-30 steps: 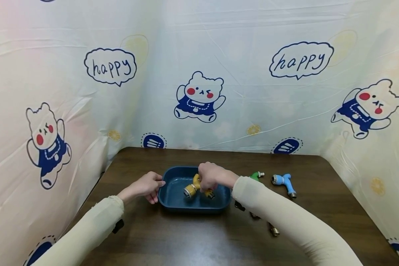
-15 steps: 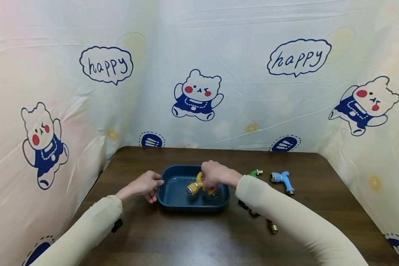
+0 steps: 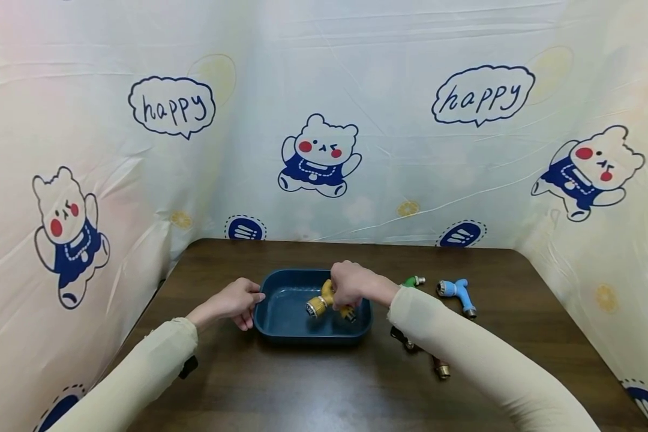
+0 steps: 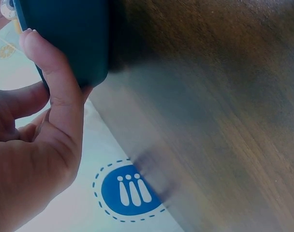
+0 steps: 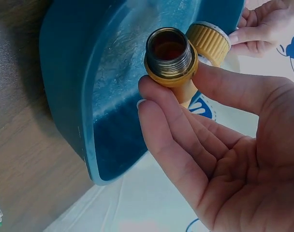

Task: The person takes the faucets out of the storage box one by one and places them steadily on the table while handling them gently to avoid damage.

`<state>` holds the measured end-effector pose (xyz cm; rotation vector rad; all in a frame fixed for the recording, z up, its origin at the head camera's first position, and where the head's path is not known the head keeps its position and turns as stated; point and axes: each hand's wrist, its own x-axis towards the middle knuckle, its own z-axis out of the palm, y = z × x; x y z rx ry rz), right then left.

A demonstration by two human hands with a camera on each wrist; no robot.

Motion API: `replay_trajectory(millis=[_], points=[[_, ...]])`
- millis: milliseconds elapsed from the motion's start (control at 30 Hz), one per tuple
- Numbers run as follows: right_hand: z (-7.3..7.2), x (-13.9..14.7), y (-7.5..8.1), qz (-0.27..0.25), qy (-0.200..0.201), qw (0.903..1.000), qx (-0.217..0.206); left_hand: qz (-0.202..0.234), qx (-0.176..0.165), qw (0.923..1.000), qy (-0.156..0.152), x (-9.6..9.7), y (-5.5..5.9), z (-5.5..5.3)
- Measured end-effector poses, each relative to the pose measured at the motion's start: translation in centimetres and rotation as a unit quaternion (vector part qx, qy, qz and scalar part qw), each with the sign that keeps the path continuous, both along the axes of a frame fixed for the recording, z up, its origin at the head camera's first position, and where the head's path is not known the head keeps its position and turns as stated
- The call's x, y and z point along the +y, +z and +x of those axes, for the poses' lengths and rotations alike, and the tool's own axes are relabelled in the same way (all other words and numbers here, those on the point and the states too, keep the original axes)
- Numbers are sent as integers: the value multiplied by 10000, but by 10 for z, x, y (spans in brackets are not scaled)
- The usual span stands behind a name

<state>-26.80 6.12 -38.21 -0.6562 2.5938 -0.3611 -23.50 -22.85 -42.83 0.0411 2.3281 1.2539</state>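
Note:
A dark blue rectangular tub [image 3: 313, 339] rests on the brown table. My left hand [image 3: 233, 302] grips its left end; in the left wrist view the thumb and fingers [image 4: 62, 84] pinch the tub's wall at the rim. Over the inside of the tub, my right hand [image 3: 350, 283] holds a yellow branched pipe fitting [image 3: 316, 306]. The right wrist view shows the fitting's open threaded metal end [image 5: 172, 50] and its ribbed yellow collar [image 5: 209, 43], with thumb and fingers pinching the body between them. Part of the fitting is hidden behind the right hand.
Right of the tub lie a blue fitting [image 3: 459, 293] and a green one [image 3: 413, 281], the latter partly hidden by the right sleeve [image 3: 437, 324]. Brassy ends of another fitting [image 3: 441, 368] show below that forearm. A printed curtain [image 3: 324, 78] surrounds the table [image 3: 281, 390].
The right hand has shifted slightly right over the tub with the yellow fitting in its grip. The left hand keeps its hold on the tub. The whole view has shifted a little.

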Motion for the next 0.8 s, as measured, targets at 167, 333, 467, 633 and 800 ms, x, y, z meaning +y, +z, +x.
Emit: replay_trajectory(millis=[167,333,467,633,800], points=[[2,4,1,-38,-102,9999,3,107,-9,9999,-103,-2,-1,-2],[5,8,5,-108,-112,9999,24,280,0,9987,-416,-11,-7,-9],[6,12,7,-86,-149,9998,48,242,41,9992,-330,-9,-7,-7],[9,18,7,-188,-185,9996,84,70,3,10000,-21,-1,-1,-1],[11,23,7,-270,-197,9994,98,61,-27,10000,-5,-1,-2,-2]])
